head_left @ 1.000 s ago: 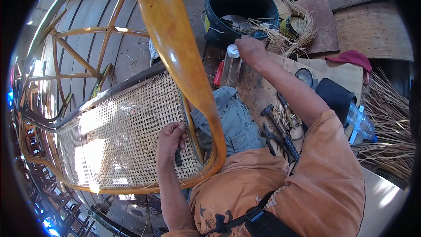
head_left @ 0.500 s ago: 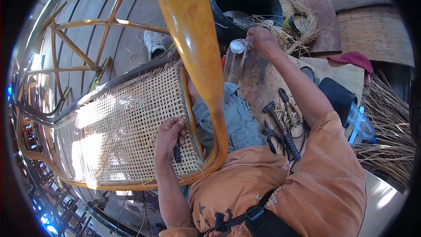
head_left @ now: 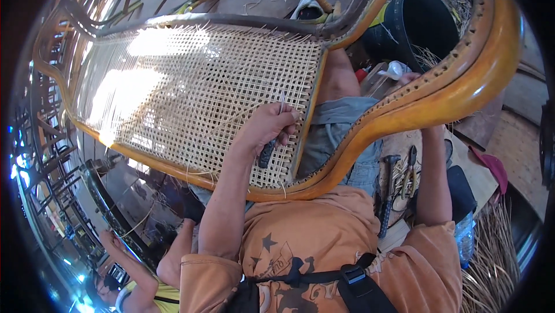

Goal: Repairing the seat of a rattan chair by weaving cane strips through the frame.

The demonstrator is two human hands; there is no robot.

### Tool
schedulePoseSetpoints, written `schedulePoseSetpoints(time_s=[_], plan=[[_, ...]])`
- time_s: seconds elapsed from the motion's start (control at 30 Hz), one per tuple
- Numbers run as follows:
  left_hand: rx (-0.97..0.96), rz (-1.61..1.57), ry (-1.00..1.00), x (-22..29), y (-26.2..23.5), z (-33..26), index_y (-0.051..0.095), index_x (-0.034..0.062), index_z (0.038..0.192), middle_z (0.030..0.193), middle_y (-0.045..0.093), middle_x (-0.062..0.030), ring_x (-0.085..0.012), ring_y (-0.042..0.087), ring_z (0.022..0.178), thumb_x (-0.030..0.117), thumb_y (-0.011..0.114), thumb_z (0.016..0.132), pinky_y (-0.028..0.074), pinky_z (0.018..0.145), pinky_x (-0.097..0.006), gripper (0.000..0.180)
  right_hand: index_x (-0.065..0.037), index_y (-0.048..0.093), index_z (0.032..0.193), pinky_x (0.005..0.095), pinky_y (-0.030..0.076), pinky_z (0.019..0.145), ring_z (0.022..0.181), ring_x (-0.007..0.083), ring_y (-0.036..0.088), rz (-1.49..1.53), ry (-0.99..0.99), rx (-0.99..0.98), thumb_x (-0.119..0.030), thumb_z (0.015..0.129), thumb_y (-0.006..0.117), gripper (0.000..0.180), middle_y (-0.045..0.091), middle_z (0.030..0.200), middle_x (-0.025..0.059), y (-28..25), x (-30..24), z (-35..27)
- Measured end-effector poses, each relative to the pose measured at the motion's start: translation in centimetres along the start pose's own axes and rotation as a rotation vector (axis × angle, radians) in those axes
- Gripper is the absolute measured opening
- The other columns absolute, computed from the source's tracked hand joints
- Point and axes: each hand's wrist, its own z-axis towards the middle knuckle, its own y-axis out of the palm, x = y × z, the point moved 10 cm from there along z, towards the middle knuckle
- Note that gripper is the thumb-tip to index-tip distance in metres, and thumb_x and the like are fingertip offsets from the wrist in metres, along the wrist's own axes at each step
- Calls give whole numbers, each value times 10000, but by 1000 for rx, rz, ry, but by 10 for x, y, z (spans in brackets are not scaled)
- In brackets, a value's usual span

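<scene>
My left hand [head_left: 269,128] rests on the woven cane panel [head_left: 231,76] close to its right edge. Its fingers are closed round the dark handle of an awl-like tool [head_left: 266,154], whose thin metal shaft shows above the knuckles. Polished wooden framing [head_left: 416,115] with a row of small holes curves across in front of my right forearm. Beyond it, my right hand [head_left: 409,77] is beside a small white container [head_left: 396,69]. The frame hides part of that hand, and its fingers do not show clearly.
A black bucket [head_left: 399,29] stands at the back right. A hammer [head_left: 388,183] and pliers [head_left: 411,164] lie on the board to my right, near a red cap [head_left: 491,168], plastic bottle [head_left: 464,238] and cane strips [head_left: 491,261]. Another person [head_left: 139,287] sits at lower left.
My view has turned, so the chair and panel appear farther right and the curved frame crosses my right arm. My left hand still holds the tool; the right stays by the white container.
</scene>
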Motion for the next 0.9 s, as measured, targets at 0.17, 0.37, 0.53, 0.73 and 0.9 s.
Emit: schedulePoseSetpoints(time_s=[0.17,0.37,0.53,0.73,0.9], plan=[[24,25,19,2,-2,-2,572,58,876,639,557,17,-44,499,453,183,577,874,375,411,-175,125,-59,626,896,195,405,570,650,30,486,36,273,-300,-204,844,638,155,531,707,-58,116,-54,-25],[31,48,36,4,4,-2,574,48,897,651,565,7,-48,505,461,189,586,869,379,417,-178,144,-30,630,885,240,435,615,673,81,501,-73,434,-451,-259,845,636,233,567,745,-7,152,-28,-34],[25,67,47,5,7,-3,571,36,899,652,565,2,-53,510,463,191,588,865,383,419,-179,160,-45,632,873,206,384,544,605,46,459,-91,422,-453,-214,850,633,170,539,691,-41,161,-29,-34],[51,128,57,6,6,1,566,21,891,639,556,-5,-63,499,451,182,582,863,387,426,-188,164,-66,641,855,168,332,476,539,9,417,-76,441,-469,-199,851,642,133,513,646,-76,171,-28,-32],[96,170,88,12,6,-1,562,3,819,631,557,-29,-82,509,451,153,541,858,425,437,-211,156,-51,648,872,194,364,503,568,38,449,15,465,-483,-188,856,627,140,527,669,-61,171,-30,-35]])
